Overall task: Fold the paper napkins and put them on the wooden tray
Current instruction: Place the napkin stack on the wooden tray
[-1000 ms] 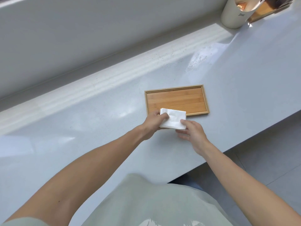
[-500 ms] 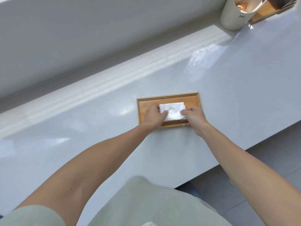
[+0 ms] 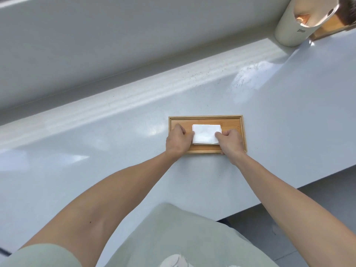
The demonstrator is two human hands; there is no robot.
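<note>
Napkins (image 3: 206,134), folded into a small white stack, lie on the wooden tray (image 3: 206,118) just above the middle of the frame. The stack sits near the middle of the tray, most likely so no edge hangs over the rim. The left hand (image 3: 178,140) is at the left side of the stack and the right hand (image 3: 230,141) is at the right side. Each hand's grip is narrow, with fingers curled in and a fingertip pinching or pressing its edge of the paper. Two hands on two sides probably keep the thin sheets square and stop them from sliding or popping open. The tray rests flat on the pale tabletop (image 3: 96,170), right in front of the person, so both arms can reach it. A white cup (image 3: 289,29) stands far off in the upper right corner, well apart from the tray. The job looks nearly done for this stack; letting go gently would matter, since light paper can shift.
</note>
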